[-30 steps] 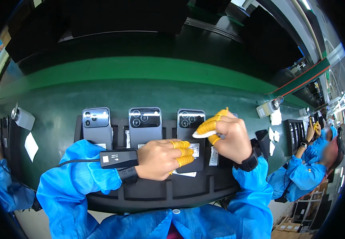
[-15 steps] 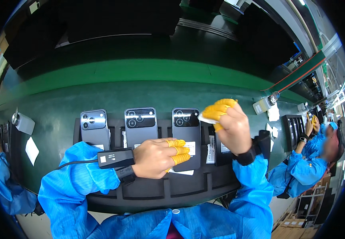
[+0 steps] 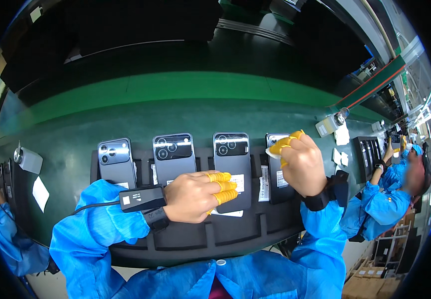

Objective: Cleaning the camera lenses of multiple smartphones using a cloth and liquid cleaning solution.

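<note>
My left hand (image 3: 195, 195), yellow cots on its fingers, lies with fingers stretched out over the lower left part of a dark smartphone (image 3: 233, 165), beside a white label (image 3: 240, 182). My right hand (image 3: 302, 164), also in yellow finger cots, is closed on a small white wipe (image 3: 273, 151) at the upper part of the rightmost smartphone (image 3: 279, 191). Its fingers hide much of that phone's camera end; whether the wipe touches the phone I cannot tell. Two more smartphones (image 3: 174, 167) (image 3: 115, 162) lie camera side up to the left. All rest in a black slotted tray (image 3: 180, 238).
Clear dispenser bottles stand at the left (image 3: 28, 159) and right (image 3: 329, 125) on the green table (image 3: 185, 117). White sheets (image 3: 40, 194) lie near both. At right, a co-worker in blue (image 3: 382, 199) holds a phone beside another black tray (image 3: 366, 155); another person's sleeve (image 3: 6, 239) shows at left.
My right hand, with the wipe, has moved right and slightly down, from beside the third phone to the rightmost one, whose top now shows. My left hand has stayed in place.
</note>
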`<action>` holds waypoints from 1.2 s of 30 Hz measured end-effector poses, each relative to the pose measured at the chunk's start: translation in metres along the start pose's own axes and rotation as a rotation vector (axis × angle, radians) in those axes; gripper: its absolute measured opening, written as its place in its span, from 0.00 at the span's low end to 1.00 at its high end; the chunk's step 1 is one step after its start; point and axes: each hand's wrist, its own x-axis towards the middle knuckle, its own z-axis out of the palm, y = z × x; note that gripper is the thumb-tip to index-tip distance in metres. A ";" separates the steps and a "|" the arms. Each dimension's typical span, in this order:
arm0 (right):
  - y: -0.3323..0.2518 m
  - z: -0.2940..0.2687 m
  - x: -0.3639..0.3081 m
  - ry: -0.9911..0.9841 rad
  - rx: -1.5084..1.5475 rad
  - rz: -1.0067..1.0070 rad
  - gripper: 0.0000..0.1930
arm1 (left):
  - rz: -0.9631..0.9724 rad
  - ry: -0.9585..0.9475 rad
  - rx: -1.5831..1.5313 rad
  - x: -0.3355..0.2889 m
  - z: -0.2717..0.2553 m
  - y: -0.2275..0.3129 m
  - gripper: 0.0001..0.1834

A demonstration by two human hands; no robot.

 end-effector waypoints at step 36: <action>-0.059 0.058 0.084 0.070 0.296 -0.367 0.08 | -0.064 -0.160 -0.098 -0.014 -0.022 0.005 0.26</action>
